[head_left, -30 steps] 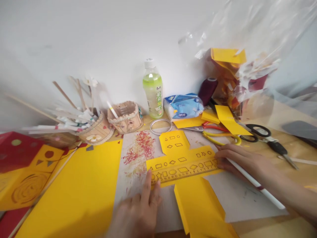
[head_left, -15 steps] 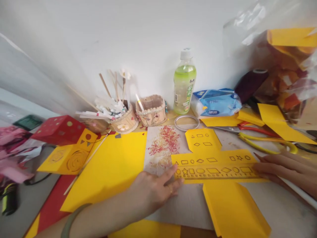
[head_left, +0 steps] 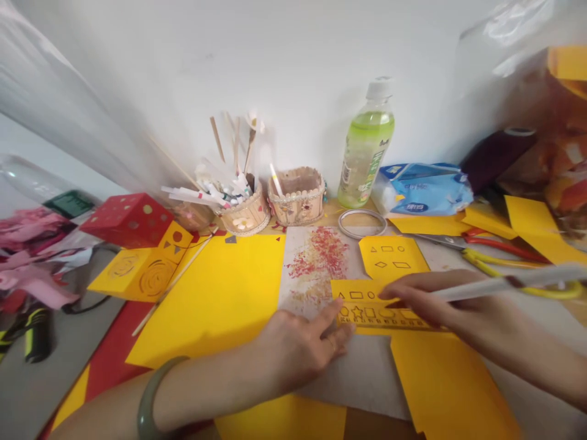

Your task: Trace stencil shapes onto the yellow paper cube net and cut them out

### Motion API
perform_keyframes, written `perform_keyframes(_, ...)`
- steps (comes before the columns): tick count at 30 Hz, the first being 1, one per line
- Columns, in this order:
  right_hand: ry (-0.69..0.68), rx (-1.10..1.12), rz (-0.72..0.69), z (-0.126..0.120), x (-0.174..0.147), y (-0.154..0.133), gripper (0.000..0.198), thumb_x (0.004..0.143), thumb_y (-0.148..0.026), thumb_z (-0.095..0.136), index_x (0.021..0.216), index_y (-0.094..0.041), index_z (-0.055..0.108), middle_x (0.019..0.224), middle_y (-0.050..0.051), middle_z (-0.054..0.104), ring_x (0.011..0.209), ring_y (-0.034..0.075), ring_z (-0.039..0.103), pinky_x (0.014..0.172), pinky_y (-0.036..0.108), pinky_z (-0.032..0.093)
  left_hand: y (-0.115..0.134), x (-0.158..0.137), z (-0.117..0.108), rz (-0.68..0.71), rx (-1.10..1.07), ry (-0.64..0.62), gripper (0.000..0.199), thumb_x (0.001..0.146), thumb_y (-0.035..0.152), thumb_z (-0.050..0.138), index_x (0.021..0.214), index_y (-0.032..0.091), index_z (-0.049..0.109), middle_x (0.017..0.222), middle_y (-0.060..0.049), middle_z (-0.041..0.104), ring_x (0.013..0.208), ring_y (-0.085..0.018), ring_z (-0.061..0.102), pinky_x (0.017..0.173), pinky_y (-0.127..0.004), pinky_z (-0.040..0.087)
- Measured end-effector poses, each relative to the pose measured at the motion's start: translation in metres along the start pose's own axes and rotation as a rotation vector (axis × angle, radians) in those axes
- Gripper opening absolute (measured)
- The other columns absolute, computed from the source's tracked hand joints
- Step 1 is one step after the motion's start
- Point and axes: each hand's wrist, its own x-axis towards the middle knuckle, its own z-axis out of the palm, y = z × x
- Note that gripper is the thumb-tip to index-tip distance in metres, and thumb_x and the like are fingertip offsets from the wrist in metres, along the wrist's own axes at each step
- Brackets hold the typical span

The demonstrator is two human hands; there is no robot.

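My left hand (head_left: 298, 345) lies with fingers stretched and apart, its fingertips pressing on the left end of a clear stencil ruler (head_left: 378, 319) with cut-out shapes. Under the ruler is a yellow cross-shaped card (head_left: 444, 366) with folded flaps. Small outlines of triangles, rectangles and circles are drawn on its top flap and along the row above the ruler. Closed round a long white pen (head_left: 486, 286), my right hand (head_left: 435, 299) rests over the middle of the card. The pen's dark tip is near the row of outlines; whether it touches cannot be made out.
A yellow sheet (head_left: 220, 293) and a red dotted box (head_left: 131, 220) lie left. Behind stand two craft pots (head_left: 298, 205), a drink bottle (head_left: 367, 146) and a blue tissue pack (head_left: 424, 189). A tape ring (head_left: 362, 223) and scissors (head_left: 486, 260) lie near the card.
My right hand has moved left with the pen, from the ruler's right end to over its middle. My left hand stays on the ruler. The view has shifted slightly.
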Motion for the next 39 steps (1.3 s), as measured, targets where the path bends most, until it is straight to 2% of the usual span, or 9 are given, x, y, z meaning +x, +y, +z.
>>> perform_keyframes(1,-0.100,0.090,-0.004,0.012,0.005,-0.006,0.032,0.082,-0.052,0.056,0.071,-0.023,0.064,0.054,-0.001,0.059,0.045,0.011,0.047,0.039,0.022,0.036,0.000,0.000,-0.001,-0.002,-0.005,-0.009,0.026,0.091,0.034,0.054,0.113,0.025,0.065,0.125,-0.008,0.061,0.040,-0.011,0.060,0.031,-0.024,0.045)
perform_keyframes(2,-0.125,0.181,-0.026,0.022,0.010,-0.009,0.022,0.080,-0.044,0.061,0.074,-0.023,0.057,0.055,-0.004,0.055,0.045,0.010,0.044,0.039,0.021,0.034,0.000,0.001,-0.001,-0.004,-0.011,-0.018,0.026,0.090,0.034,0.055,0.113,0.025,0.065,0.126,-0.008,0.060,0.040,-0.011,0.060,0.031,-0.025,0.046)
perform_keyframes(4,-0.156,0.245,-0.040,0.036,0.017,-0.007,0.020,0.079,-0.031,0.061,0.068,-0.022,0.046,0.054,-0.006,0.047,0.046,0.008,0.039,0.040,0.019,0.031,0.001,0.002,-0.002,-0.012,-0.019,-0.018,0.026,0.091,0.034,0.053,0.113,0.025,0.065,0.127,-0.008,0.059,0.040,-0.011,0.061,0.030,-0.026,0.046)
perform_keyframes(6,-0.170,0.230,-0.064,0.044,0.019,0.000,0.022,0.079,-0.025,0.057,0.064,-0.022,0.040,0.053,-0.007,0.044,0.046,0.008,0.037,0.040,0.020,0.029,0.001,0.003,-0.003,-0.017,-0.033,-0.011,0.027,0.094,0.033,0.047,0.112,0.023,0.065,0.126,-0.008,0.060,0.041,-0.012,0.061,0.030,-0.026,0.046)
perform_keyframes(12,-0.234,0.138,-0.116,0.047,0.015,0.011,0.025,0.084,-0.031,0.054,0.063,-0.022,0.044,0.054,-0.004,0.048,0.048,0.009,0.041,0.043,0.020,0.033,0.001,0.004,-0.006,-0.035,-0.064,-0.005,0.030,0.097,0.032,0.039,0.110,0.023,0.065,0.124,-0.009,0.061,0.042,-0.012,0.062,0.029,-0.026,0.046)
perform_keyframes(17,-0.249,0.095,-0.141,0.048,0.015,0.013,0.024,0.086,-0.030,0.054,0.064,-0.021,0.047,0.053,-0.005,0.050,0.046,0.008,0.042,0.041,0.019,0.033,0.002,0.004,-0.008,-0.062,-0.058,-0.052,0.029,0.096,0.034,0.042,0.112,0.025,0.065,0.127,-0.008,0.060,0.042,-0.013,0.062,0.029,-0.028,0.048)
perform_keyframes(24,-0.263,0.010,-0.181,0.050,0.013,0.017,0.023,0.088,-0.030,0.052,0.067,-0.022,0.048,0.056,-0.004,0.054,0.049,0.009,0.048,0.046,0.020,0.038,0.003,0.005,-0.010,-0.080,-0.053,-0.044,0.028,0.095,0.035,0.045,0.112,0.026,0.066,0.125,-0.007,0.061,0.041,-0.013,0.061,0.028,-0.028,0.047)
perform_keyframes(30,-0.242,-0.024,-0.202,0.049,0.013,0.011,0.023,0.085,-0.023,0.049,0.063,-0.022,0.041,0.053,-0.006,0.047,0.046,0.008,0.042,0.042,0.019,0.033,0.003,0.005,-0.013,-0.061,-0.044,-0.085,0.028,0.096,0.036,0.046,0.115,0.027,0.064,0.126,-0.008,0.060,0.043,-0.011,0.061,0.031,-0.025,0.047)
perform_keyframes(39,-0.276,-0.009,-0.161,0.046,0.014,0.007,0.024,0.084,-0.024,0.048,0.063,-0.023,0.036,0.051,-0.007,0.041,0.045,0.008,0.035,0.041,0.019,0.028,0.002,0.004,-0.012,-0.041,-0.024,-0.095,0.031,0.098,0.036,0.041,0.119,0.026,0.062,0.129,-0.010,0.058,0.043,-0.010,0.061,0.032,-0.024,0.046)
